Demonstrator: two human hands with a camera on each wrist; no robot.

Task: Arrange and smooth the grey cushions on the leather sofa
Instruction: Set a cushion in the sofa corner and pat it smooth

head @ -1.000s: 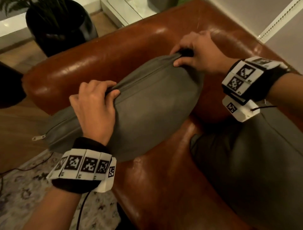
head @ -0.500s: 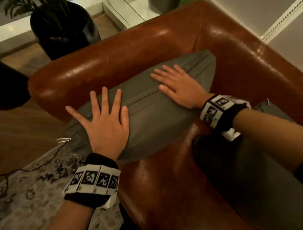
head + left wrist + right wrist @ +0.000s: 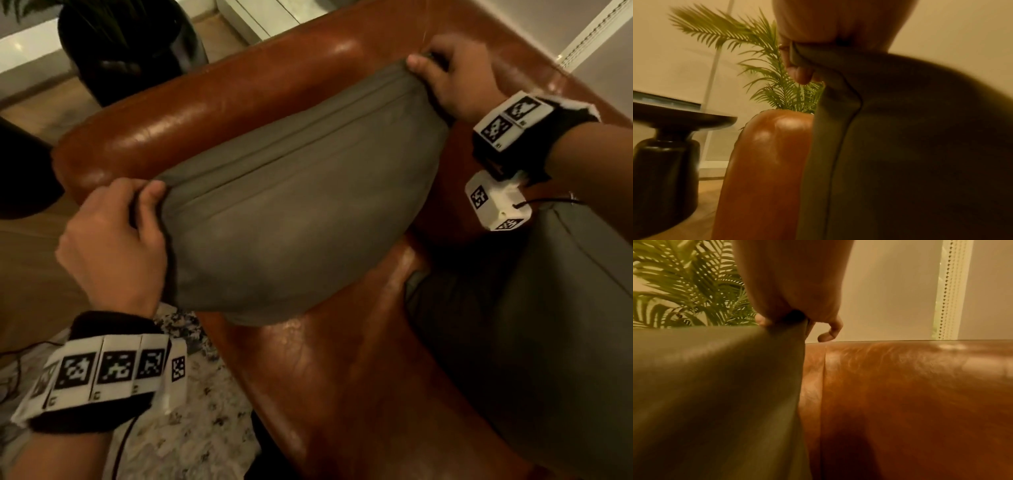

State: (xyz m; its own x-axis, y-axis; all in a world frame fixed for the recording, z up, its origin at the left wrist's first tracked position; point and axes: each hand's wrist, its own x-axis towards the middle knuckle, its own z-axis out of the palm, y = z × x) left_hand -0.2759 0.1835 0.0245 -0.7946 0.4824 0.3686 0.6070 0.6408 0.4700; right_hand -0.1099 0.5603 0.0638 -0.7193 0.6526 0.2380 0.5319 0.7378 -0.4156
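Observation:
A grey cushion (image 3: 294,212) stands against the armrest of the brown leather sofa (image 3: 349,377). My left hand (image 3: 116,240) grips its near left corner, fingers curled round the fabric edge. My right hand (image 3: 445,75) pinches the far right corner by the sofa back. In the left wrist view the left hand (image 3: 797,65) holds the cushion (image 3: 910,146) edge beside the armrest (image 3: 766,162). In the right wrist view the right hand (image 3: 789,318) bunches the cushion (image 3: 715,394) corner above the sofa back (image 3: 910,386). A second grey cushion (image 3: 534,325) lies on the seat at right.
A black plant pot (image 3: 130,48) with a palm stands behind the armrest. A dark round side table (image 3: 668,146) sits left of the sofa. A patterned rug (image 3: 178,428) covers the floor in front, with a cable across it.
Half a second ago both hands lay flat on the cushion's top. Now each has slid outward to a corner and closed on the fabric, and the cushion stands higher.

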